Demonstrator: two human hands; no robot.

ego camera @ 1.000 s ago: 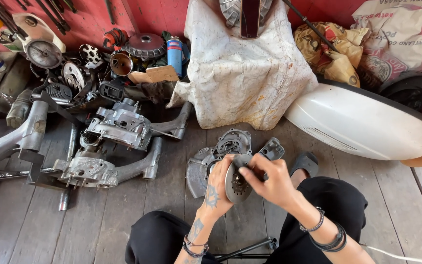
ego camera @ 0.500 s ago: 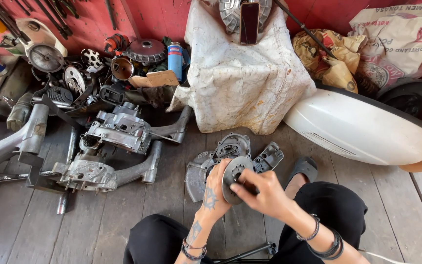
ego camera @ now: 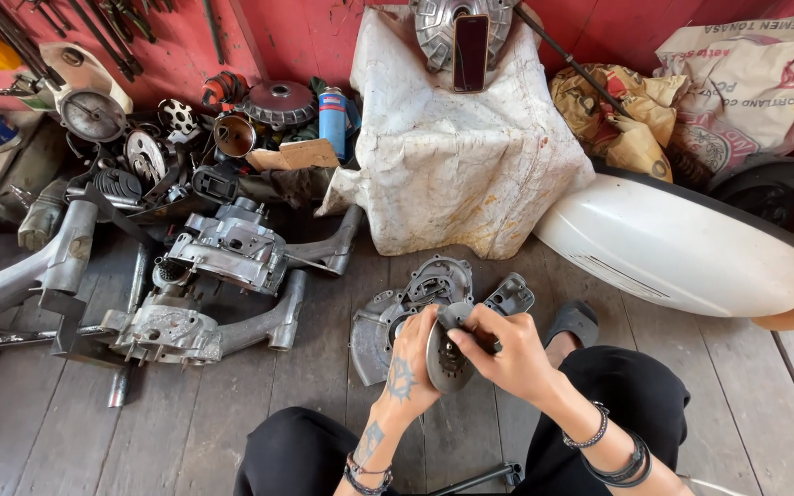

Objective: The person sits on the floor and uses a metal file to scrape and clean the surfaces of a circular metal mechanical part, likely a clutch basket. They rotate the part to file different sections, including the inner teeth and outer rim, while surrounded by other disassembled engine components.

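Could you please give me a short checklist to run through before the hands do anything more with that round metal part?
1. Both hands on the part: ok. The left hand backs the round metal disc and the right hand grips its upper edge.
2. Disc held above the floor: ok, it sits above the lap, over the wooden floor.
3. Toothed centre of the disc undamaged: cannot tell, too small.
4. Flat casing pieces within view on the floor: ok, just beyond the hands.
5. Engine casings out of the way: ok, they lie off to the left.
6. Tool within the hands: cannot tell, fingers hide it.
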